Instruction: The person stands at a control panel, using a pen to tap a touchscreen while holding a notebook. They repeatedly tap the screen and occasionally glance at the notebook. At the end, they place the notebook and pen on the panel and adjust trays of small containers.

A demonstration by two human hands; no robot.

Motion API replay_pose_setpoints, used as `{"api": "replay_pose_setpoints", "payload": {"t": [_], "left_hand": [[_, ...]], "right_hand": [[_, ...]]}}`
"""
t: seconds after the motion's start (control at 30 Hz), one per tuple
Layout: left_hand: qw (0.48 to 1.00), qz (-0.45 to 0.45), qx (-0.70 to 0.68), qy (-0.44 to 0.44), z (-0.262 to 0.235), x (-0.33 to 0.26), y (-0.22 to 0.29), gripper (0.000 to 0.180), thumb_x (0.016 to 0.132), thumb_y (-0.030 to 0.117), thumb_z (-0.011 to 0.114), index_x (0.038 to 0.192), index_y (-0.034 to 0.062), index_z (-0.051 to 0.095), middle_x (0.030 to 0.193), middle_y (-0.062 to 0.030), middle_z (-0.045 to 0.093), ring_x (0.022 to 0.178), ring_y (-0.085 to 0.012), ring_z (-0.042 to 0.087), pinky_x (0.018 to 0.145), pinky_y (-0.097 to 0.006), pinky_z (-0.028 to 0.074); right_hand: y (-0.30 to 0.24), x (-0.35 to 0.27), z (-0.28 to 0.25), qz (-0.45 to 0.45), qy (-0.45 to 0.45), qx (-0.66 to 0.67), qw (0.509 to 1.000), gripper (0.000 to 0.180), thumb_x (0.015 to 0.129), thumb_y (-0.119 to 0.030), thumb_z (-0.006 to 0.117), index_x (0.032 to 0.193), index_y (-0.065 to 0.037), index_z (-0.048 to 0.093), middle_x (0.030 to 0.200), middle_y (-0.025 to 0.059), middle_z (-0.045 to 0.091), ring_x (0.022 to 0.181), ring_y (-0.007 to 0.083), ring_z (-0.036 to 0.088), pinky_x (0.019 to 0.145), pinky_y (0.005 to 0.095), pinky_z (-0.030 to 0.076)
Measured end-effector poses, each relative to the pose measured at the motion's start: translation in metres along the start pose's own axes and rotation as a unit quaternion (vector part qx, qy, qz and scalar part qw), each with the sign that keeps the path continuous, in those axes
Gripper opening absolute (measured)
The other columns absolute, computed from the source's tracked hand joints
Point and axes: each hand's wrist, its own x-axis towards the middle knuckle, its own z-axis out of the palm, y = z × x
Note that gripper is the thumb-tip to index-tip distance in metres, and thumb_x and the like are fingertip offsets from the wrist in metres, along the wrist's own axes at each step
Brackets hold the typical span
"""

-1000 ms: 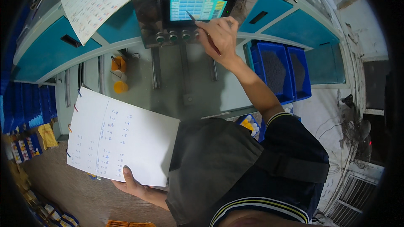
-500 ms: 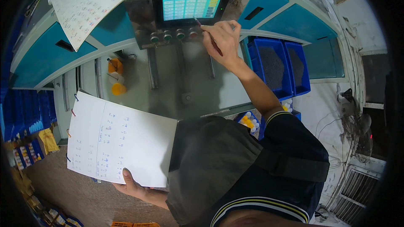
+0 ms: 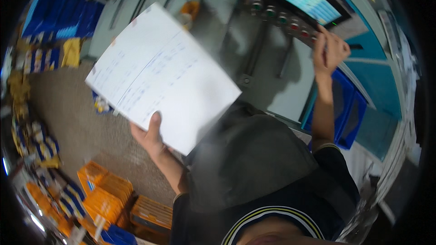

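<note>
My left hand (image 3: 151, 137) grips the lower edge of a white notebook (image 3: 181, 95), thumb on the page and fingers beneath. Blue handwriting and a ruled line cross the page, and the picture is smeared, so its binding rings are faint. At the upper right, my right hand (image 3: 332, 51) is closed on a slim dark-red pen (image 3: 325, 57). That hand is just below the lower right corner of a lit touch screen (image 3: 309, 1) on a teal machine. Whether the pen or a finger touches the panel, I cannot tell. Green and red push buttons (image 3: 282, 17) line up under the screen.
Blue bins (image 3: 338, 104) stand right of the machine, below my right forearm. Orange and white cups (image 3: 190, 10) sit behind the notebook's top edge. Orange crates (image 3: 106, 195) are stacked on the floor at lower left. Blue crates (image 3: 63, 16) stand at far left.
My view has swung left, so the screen and right hand now appear farther right and tilted. The notebook has turned and sits higher in view. Orange crates have come into sight. Both hands keep their holds.
</note>
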Motion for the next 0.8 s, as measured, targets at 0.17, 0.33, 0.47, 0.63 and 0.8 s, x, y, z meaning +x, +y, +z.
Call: {"api": "replay_pose_setpoints", "payload": {"t": [0.17,0.33,0.47,0.63,0.8], "left_hand": [[1.000,-0.019,-0.024,-0.001,-0.003,0.001,-0.006,0.074,0.084,0.020,0.091,0.140,-0.0124,0.057,0.131,-0.0238,0.070,0.121,-0.0315,0.066,0.107,-0.045,0.050],[1.000,-0.015,0.017,0.004,-0.010,0.002,-0.006,0.079,0.081,0.024,0.092,0.142,-0.0112,0.056,0.127,-0.0250,0.070,0.112,-0.0311,0.068,0.101,-0.044,0.052],[1.000,-0.013,-0.015,-0.008,-0.004,0.004,-0.005,0.082,0.081,0.027,0.090,0.143,-0.0119,0.055,0.123,-0.0265,0.071,0.106,-0.0323,0.070,0.096,-0.045,0.054],[1.000,-0.016,-0.010,-0.023,-0.001,0.007,-0.002,0.084,0.081,0.028,0.089,0.147,-0.0086,0.053,0.131,-0.0265,0.069,0.111,-0.0318,0.070,0.096,-0.046,0.057],[1.000,-0.020,0.015,-0.014,-0.009,0.011,-0.009,0.080,0.085,0.028,0.086,0.149,-0.0055,0.052,0.136,-0.0267,0.067,0.115,-0.0315,0.070,0.095,-0.046,0.062]], "right_hand": [[0.008,-0.001,0.000,0.020,-0.011,-0.013,1.000,0.020,0.097,-0.017,0.073,0.113,-0.015,0.084,0.095,-0.0006,0.079,0.094,0.0165,0.068,0.099,0.0404,0.034],[0.007,0.002,-0.011,0.001,0.025,-0.038,0.999,0.023,0.096,-0.017,0.074,0.117,-0.017,0.083,0.094,0.0000,0.076,0.096,0.0171,0.067,0.098,0.0392,0.035],[0.003,0.006,-0.020,0.012,0.030,-0.004,0.999,0.024,0.092,-0.010,0.075,0.115,-0.013,0.080,0.091,0.0030,0.073,0.096,0.0206,0.066,0.100,0.0442,0.034],[-0.004,0.025,-0.016,0.004,0.092,0.017,0.996,0.024,0.085,-0.006,0.078,0.108,-0.010,0.080,0.087,0.0007,0.071,0.088,0.0193,0.066,0.096,0.0430,0.035],[-0.012,0.034,-0.015,0.014,0.084,0.027,0.996,0.024,0.087,-0.004,0.077,0.109,-0.008,0.081,0.086,-0.0018,0.075,0.086,0.0154,0.065,0.095,0.0399,0.033]]}}
